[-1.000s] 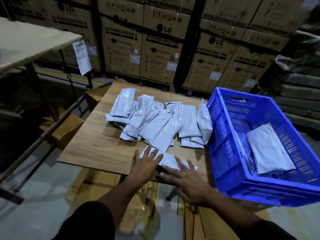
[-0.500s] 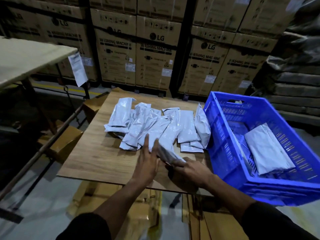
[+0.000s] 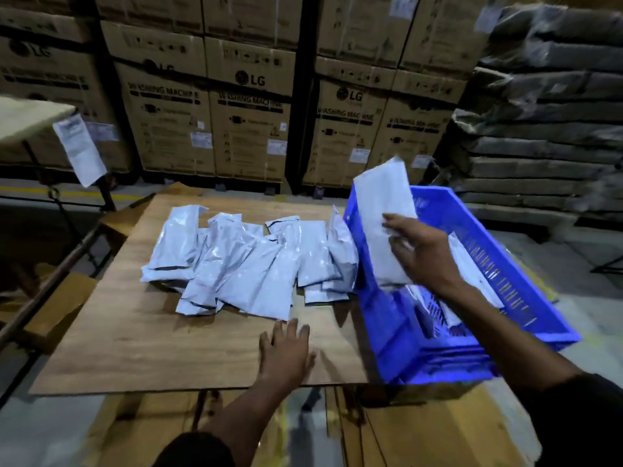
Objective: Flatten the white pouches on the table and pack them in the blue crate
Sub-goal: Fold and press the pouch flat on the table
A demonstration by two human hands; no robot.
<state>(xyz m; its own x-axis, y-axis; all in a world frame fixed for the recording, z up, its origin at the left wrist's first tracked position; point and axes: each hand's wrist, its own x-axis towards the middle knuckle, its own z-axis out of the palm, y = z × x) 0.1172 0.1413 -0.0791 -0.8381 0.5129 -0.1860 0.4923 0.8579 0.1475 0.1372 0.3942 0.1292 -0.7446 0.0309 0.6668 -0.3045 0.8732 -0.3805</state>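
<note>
A person's right hand [image 3: 423, 254] is raised above the blue crate [image 3: 526, 281], its fingers [image 3: 392, 219] curled around a flat white pouch [image 3: 386, 217] held almost upright over the crate's left wall. The left hand [image 3: 286, 353] lies palm down on the wooden tabletop [image 3: 128, 332] near its front edge, fingers straight and slightly spread, holding nothing, just short of the nearest pouch.

Half a second earlier both hands were together at the front edge, working this pouch off the wood; since then the right hand has carried it up and across to the crate, and the left has stayed low.

The remaining pouches [image 3: 249, 261] lie in an overlapping row across the middle of the tabletop, glossy and crinkled, some puffed, the rightmost leaning against the crate. The crate is rigid plastic with slotted walls, sitting at the tabletop's right edge, with at least one pouch already lying flat inside. Brown cardboard boxes [image 3: 209, 123] printed "LG washing machine" are stacked behind.
</note>
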